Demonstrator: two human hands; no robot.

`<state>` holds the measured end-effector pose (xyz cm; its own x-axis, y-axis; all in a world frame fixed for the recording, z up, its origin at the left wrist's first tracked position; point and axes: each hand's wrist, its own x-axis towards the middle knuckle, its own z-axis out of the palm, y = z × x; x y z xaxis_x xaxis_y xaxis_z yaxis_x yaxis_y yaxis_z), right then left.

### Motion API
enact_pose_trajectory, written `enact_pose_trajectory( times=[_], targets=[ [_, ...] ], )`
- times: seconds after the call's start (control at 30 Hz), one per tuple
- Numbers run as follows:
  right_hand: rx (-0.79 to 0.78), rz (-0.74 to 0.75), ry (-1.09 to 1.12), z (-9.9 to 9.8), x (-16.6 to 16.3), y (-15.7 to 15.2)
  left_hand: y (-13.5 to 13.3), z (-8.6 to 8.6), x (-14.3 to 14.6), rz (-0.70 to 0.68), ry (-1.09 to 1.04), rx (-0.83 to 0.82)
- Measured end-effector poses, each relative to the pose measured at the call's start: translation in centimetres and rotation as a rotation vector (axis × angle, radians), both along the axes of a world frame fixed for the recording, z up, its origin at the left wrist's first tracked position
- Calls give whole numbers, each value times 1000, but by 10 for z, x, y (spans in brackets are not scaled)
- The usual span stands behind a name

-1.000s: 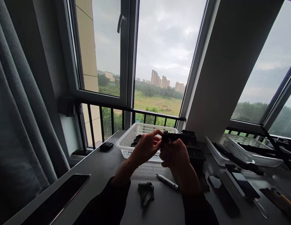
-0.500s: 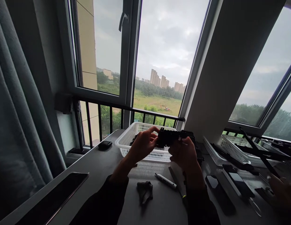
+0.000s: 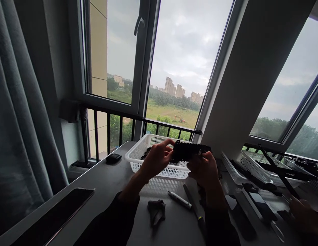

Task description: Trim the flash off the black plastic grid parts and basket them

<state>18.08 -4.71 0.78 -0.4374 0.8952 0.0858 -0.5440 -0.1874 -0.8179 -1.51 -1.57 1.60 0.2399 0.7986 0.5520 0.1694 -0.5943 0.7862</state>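
Observation:
My left hand and my right hand are raised above the grey table, both closed on a black ridged part held level between them. The left fingers pinch its left end, the right fingers grip its right end from below. Behind the hands stands a white mesh basket with dark parts inside. Both forearms wear dark sleeves.
A white marker, a crumpled dark cloth and a thin tool lie near me. A dark phone lies front left, a small black case by the window. More white baskets, black bars and phones sit right; another person's hand shows there.
Both hands have lifted the black part slightly and turned it more level. The view has shifted a little. Another person's hand has come into the lower right.

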Motion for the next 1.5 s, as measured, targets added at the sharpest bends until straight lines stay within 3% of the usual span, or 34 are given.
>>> enact_pose_trajectory(
  times=[0.2,0.47,0.57,0.73,0.8,0.93,1.1,1.5],
  targets=[
    [7,89,-55,-5,-30,1,-4,-2,9,13,59,40],
    [-15,-95,-196,-16,-29,7,-3,-4,14,87,30,-14],
    [54,-324,-297,-16,-16,6,1,-4,13,122,-84,-98],
    [214,-900,-445,-20,-5,12,11,-5,12,48,-307,-294],
    [275,-1005,-462,-22,-7,16,13,-5,11,0,-388,-337],
    [357,-1029,-389,-27,-13,21,13,-8,13,-128,-419,-405],
    [386,-1113,-311,-30,-10,26,10,-12,16,-223,-251,-381],
    [452,-1253,-393,-26,-5,23,17,-14,17,4,-31,-156]
  ],
)
